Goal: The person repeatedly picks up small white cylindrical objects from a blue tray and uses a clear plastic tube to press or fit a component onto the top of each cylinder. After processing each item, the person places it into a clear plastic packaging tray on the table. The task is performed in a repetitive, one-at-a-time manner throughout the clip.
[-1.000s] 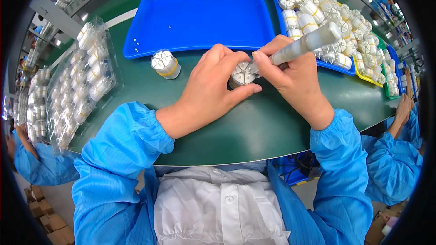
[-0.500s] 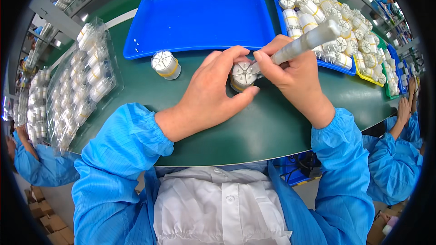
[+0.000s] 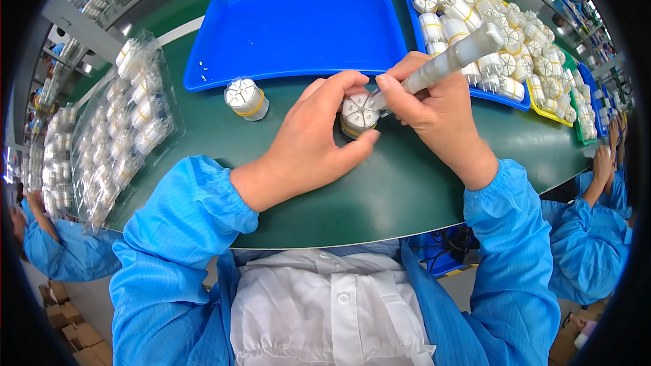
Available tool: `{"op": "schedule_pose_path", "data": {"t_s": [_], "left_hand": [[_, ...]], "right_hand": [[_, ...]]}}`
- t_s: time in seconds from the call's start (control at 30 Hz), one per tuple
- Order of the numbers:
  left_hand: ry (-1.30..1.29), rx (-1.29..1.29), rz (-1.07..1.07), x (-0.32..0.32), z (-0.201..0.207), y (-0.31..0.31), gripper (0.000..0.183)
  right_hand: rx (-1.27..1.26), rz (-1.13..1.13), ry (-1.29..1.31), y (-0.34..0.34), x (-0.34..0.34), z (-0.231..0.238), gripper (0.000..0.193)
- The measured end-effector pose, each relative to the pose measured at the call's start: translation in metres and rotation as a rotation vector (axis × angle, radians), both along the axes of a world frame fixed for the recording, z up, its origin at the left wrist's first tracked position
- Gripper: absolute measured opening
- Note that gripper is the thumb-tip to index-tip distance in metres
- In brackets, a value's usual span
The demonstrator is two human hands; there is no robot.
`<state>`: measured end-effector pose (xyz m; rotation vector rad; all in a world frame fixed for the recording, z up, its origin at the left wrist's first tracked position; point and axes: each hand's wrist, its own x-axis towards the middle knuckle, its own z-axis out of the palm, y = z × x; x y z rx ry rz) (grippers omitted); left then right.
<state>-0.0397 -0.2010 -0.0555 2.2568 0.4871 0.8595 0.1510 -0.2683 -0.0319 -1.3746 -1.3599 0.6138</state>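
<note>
A short white cylinder with a six-segment top and a yellow band [image 3: 359,112] stands upright on the dark green counter [image 3: 298,224], between the two bare hands. The left hand [image 3: 298,141] curves around its left side, fingers and thumb spread in a wide C, one at the far edge and the other near the front; whether they press on it, I cannot tell. The right hand [image 3: 444,118] has its fingers closed on a translucent, whitish tubular tool [image 3: 451,61], slanted like a pen, with its lower end at the cylinder's top (the small specks on the segments are too tiny to read as marks). A matching white banded cylinder [image 3: 246,97] stands to the left, just in front of a shallow bright blue plastic tray [image 3: 298,27]. Farther left, a clear plastic blister tray [image 3: 171,118] carries more such cylinders; at the right, another blue tray [image 3: 505,99] is heaped with them, beside a yellow tray [image 3: 548,118].
</note>
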Motion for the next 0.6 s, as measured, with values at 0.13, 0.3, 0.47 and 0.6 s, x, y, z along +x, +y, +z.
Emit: {"op": "schedule_pose_path", "data": {"t_s": [0.13,0.3,0.47,0.6], "left_hand": [[0.173,0.041,0.076,0.0,0.005,0.001,0.062],[0.006,-0.129,-0.017,-0.004,-0.004,-0.002,0.067],[-0.026,-0.047,-0.065,-0.001,-0.006,-0.002,0.067],[0.082,0.236,-0.022,-0.003,0.003,0.008,0.061]], "right_hand": [[0.055,-0.005,-0.077,0.001,0.0,-0.001,0.018],[0.045,0.005,0.08,0.0,0.002,0.01,0.019],[0.062,0.014,-0.075,-0.001,0.002,0.001,0.018],[0.151,0.008,-0.185,0.002,0.001,-0.006,0.016]]}}
